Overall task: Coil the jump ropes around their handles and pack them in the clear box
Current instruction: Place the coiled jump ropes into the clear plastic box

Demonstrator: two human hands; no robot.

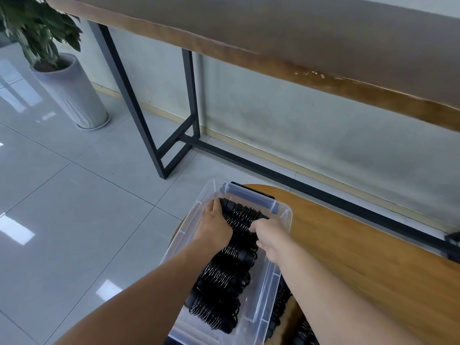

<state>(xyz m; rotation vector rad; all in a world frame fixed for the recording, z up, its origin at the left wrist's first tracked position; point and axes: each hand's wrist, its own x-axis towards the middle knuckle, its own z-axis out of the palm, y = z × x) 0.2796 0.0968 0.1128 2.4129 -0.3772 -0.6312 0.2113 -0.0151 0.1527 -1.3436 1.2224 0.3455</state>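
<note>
A clear plastic box [283, 215] sits on the left end of a low wooden table [361, 257]. Several coiled black jump ropes [221, 277] lie side by side inside it. At the far end of the box, both hands hold one coiled rope bundle [242, 215]. My left hand [214, 225] grips its left end, fingers curled over the handle. My right hand [268, 235] grips its right end. More black coiled ropes [281, 302] lie on the table just right of the box, partly hidden by my right forearm.
A tall wooden bar table [273, 46] on black metal legs [139, 108] stands beyond the box, against the wall. A potted plant in a grey cylinder pot [72, 93] stands at the far left. Glossy tiled floor [74, 207] spreads to the left.
</note>
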